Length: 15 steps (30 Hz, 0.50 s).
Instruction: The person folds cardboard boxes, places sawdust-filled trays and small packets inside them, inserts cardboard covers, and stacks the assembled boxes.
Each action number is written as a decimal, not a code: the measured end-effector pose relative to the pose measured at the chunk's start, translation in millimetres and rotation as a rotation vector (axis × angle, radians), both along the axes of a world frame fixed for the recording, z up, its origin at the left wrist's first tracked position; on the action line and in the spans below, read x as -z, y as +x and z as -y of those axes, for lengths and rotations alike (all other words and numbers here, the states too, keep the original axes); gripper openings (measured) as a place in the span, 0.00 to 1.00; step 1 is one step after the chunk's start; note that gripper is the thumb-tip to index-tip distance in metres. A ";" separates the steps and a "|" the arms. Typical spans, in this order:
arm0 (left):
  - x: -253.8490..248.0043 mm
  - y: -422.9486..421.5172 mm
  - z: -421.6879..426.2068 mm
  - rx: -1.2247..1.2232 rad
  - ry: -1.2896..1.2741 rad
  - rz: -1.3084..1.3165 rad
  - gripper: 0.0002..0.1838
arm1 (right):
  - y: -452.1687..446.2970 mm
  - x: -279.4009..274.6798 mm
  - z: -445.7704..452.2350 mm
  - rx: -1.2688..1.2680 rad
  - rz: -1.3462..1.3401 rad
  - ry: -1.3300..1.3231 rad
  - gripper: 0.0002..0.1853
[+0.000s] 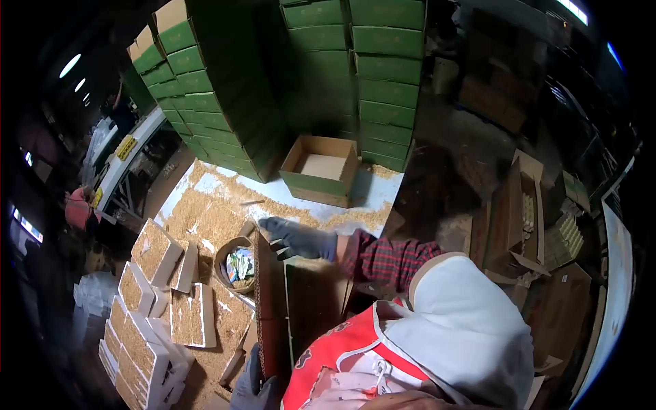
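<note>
A brown cardboard box point(271, 307) stands close in front of my body, its wall seen nearly edge-on. My right hand point(297, 238), in a dark grey glove, is at the box's far end with fingers curled over the edge. At the near end my left hand point(254, 384), also gloved, grips the lower corner; part of it is cut off by the frame. Just beyond the box wall sits a round container point(222, 263) with crumpled colourful wrappers point(240, 265) in it. White foam blocks point(193, 316) covered with tan, grain-like loose material lie farther left.
An open green-sided box point(318, 171) stands on the white tabletop point(379, 195), strewn with loose material. Tall stacks of green boxes point(387, 85) rise behind it. Open cartons point(523, 212) and egg-tray-like stacks point(564, 239) are at right. A person in pink point(82, 208) is at far left.
</note>
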<state>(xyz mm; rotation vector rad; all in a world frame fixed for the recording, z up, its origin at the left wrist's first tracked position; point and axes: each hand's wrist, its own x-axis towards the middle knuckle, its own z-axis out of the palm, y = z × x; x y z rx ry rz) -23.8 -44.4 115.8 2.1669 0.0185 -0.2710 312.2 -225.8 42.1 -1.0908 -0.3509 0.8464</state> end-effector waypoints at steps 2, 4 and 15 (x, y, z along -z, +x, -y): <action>2.7 5.4 5.2 -0.058 -0.214 -0.312 0.35 | -33.5 -1.6 -33.3 0.192 0.580 -0.414 0.61; 31.5 2.3 12.7 -0.216 -0.519 -0.247 0.34 | -59.6 17.7 -60.5 0.315 0.607 -0.321 0.64; 70.5 29.0 19.8 -0.671 0.107 0.877 0.26 | -65.1 -35.3 0.2 -0.040 1.030 -0.122 0.27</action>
